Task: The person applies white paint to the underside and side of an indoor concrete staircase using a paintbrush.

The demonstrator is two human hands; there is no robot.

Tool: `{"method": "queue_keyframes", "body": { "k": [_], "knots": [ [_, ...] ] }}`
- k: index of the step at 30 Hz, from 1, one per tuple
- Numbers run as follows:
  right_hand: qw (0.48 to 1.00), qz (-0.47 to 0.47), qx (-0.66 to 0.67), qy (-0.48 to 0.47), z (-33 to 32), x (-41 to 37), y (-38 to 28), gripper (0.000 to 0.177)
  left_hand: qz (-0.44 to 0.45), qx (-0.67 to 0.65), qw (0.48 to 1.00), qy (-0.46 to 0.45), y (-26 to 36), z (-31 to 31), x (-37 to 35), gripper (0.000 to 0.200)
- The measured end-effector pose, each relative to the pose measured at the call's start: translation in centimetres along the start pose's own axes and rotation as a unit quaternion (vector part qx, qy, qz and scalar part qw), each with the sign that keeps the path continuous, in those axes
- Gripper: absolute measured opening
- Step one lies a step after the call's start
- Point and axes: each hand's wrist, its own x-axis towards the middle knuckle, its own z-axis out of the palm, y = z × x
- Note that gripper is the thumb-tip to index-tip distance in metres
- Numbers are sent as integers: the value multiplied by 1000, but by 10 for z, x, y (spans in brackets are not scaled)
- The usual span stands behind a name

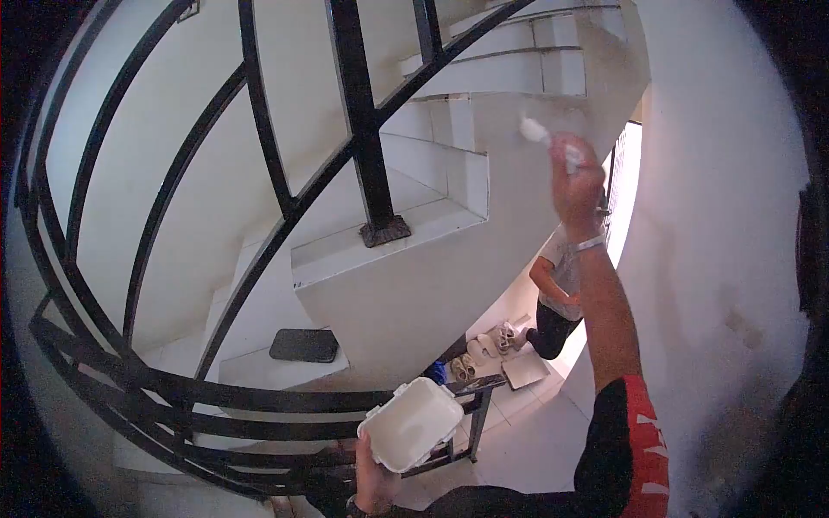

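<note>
My left hand point(373, 477) grips a white plastic container point(412, 425) at its lower left side, thumb over the rim. The container is tilted toward me, and its pale inside shows. Raised at the upper right is my right hand point(577, 177), its fingers closed around a soft-looking white wad point(535, 130). Part of the wad sticks out to the left of the fingers, close to the wall under the stairs. Blur hides what exactly the wad is. A pale band circles the right wrist.
Black metal railing point(285, 399) curves across the left and front. White stairs point(509, 73) rise behind it. A dark flat object point(303, 345) lies on a step. Below, a person point(557, 289) is by a bright doorway, near several shoes point(484, 345). A wall point(708, 216) stands right.
</note>
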Motion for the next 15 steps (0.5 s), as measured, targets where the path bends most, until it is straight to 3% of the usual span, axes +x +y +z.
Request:
{"method": "queue_keyframes", "body": {
  "k": [3, 8, 12, 15],
  "knots": [
    [989, -140, 39, -29, 26, -19, -41, 12, 28, 22, 999, 18, -8, -6, 4, 55],
    [967, -157, 183, -84, 37, -46, -103, 6, 6, 16, 1000, 15, 6, 9, -3, 55],
    [925, -7, 299, -235, -1, -79, -113, 11, 1, -9, 999, 51, 4, 18, -9, 55],
    [868, 24, 362, -338, -38, -92, -100, 14, 27, -12, 997, 74, 2, 27, -14, 56]
  ]
}}
